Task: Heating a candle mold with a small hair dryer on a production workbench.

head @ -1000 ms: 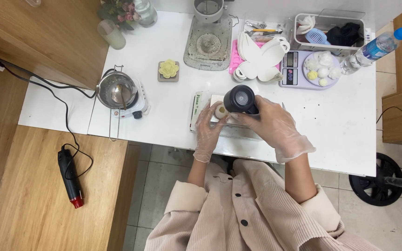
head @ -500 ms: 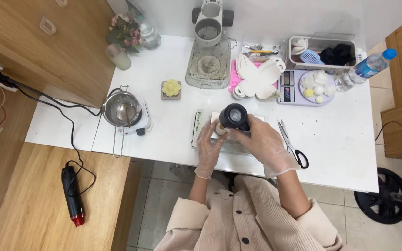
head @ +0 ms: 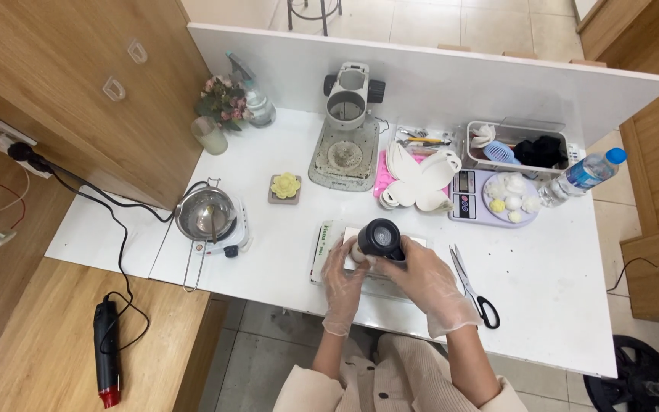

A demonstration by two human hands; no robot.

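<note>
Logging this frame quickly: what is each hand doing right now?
Left hand: gloved, fingers curled on a small pale round object.
Right hand: gloved, closed around a black cylindrical container.

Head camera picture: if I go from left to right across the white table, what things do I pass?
Metal pot on a small hot plate → yellow flower → left hand → black jar → right hand → scissors → kitchen scale → water bottle.
</note>
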